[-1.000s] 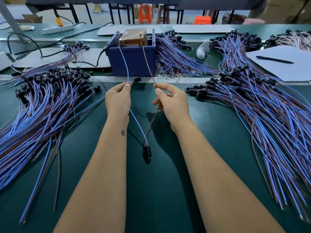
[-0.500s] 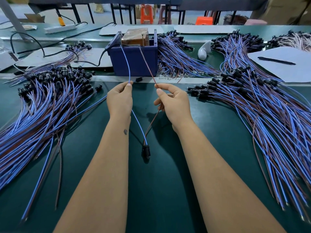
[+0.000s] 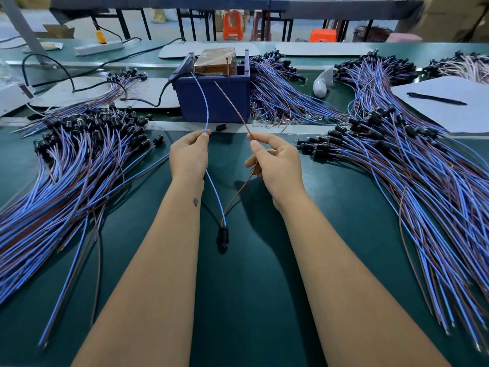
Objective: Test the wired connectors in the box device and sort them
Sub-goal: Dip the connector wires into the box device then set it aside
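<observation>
Connector (image 3: pixel 223 234): a small black plug hanging low between the forearms, just above the green table (image 3: pixel 238 300). Two wires rise from it in a V shape.

Blue wire (image 3: pixel 202 102): runs up through the left hand, then arcs on to the top of the box.

Brown wire (image 3: pixel 232 104): runs up through the right hand, then slants up towards the box top. Whether either bare tip touches a contact there cannot be told.

Box (image 3: pixel 214 102): dark blue, open-topped, just beyond the hands, with a brown block inside and a black cable leaving its left side.

Left hand (image 3: pixel 189 157): thumb and forefinger pinched shut on the blue wire; the other fingers are curled out of sight.

Right hand (image 3: pixel 275 165): thumb and forefinger pinched shut on the brown wire, the rest loosely curled with the wire passing under them.

Left pile (image 3: pixel 66 165): a large fan of blue and brown wired connectors, black plugs at the far end.

Right pile (image 3: pixel 410 168): a similar, larger fan. More bundles lie behind the box.

Further off: a sheet of paper (image 3: pixel 449 104) with a pen (image 3: pixel 436 98) at far right.

Step, as judged: testing this one connector, with sorting to follow.

Risks: the thin wires could flex and slip off the contacts, giving a false fail. The two tips sit close, so they might touch each other. The dangling plug could snag a pile, or be put down on the wrong side, since the piles look alike.
</observation>
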The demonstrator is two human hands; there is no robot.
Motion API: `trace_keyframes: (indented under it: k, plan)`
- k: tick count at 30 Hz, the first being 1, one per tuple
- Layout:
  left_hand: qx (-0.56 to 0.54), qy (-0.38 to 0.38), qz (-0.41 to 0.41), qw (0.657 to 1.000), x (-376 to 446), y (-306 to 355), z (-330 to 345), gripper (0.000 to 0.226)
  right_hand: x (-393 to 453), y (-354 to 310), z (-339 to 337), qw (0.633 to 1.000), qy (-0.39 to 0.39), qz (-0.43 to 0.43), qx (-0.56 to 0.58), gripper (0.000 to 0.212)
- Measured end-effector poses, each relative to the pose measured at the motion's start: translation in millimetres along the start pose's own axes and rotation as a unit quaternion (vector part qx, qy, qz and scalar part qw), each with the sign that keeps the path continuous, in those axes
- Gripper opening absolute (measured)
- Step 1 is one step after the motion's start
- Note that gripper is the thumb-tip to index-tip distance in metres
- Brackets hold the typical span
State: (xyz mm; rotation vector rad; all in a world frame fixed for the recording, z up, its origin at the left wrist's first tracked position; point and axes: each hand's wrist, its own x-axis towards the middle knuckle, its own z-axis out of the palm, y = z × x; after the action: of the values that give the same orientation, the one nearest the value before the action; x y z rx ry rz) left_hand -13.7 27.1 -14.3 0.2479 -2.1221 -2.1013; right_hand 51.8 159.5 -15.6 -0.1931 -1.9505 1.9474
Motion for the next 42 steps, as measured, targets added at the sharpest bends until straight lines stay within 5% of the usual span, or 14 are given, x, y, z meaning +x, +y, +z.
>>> trace_keyframes:
  k: [8, 18, 27, 33, 42]
  plan:
    - [-0.002, -0.014, 0.053, 0.998, -6.3, -7.4, -1.3, 0.020, -0.6, -5.1, -1.2, 0.998, 0.054, 0.007, 0.023, 0.016]
    - [-0.117, 0.010, 0.005, 0.993, 3.8, -2.1, -9.5, 0.029, 13.8, -5.0, 2.9, 0.986, 0.108, 0.069, 0.110, 0.028]
    - [-0.030, -0.022, 0.026, 0.999, 5.2, -6.0, -5.1, 0.028, 30.2, -5.6, 32.8, 0.979, 0.150, 0.048, 0.130, 0.012]
    - [0.060, -0.025, 0.079, 0.995, 4.8, -7.3, -4.3, 0.026, 30.3, 2.6, 32.9, 0.990, 0.125, -0.022, 0.053, 0.013]
    - [-0.047, -0.007, 0.048, 0.998, 12.4, -7.2, -6.2, 0.023, 30.0, -1.8, 22.0, 0.996, 0.064, -0.034, 0.055, 0.016]
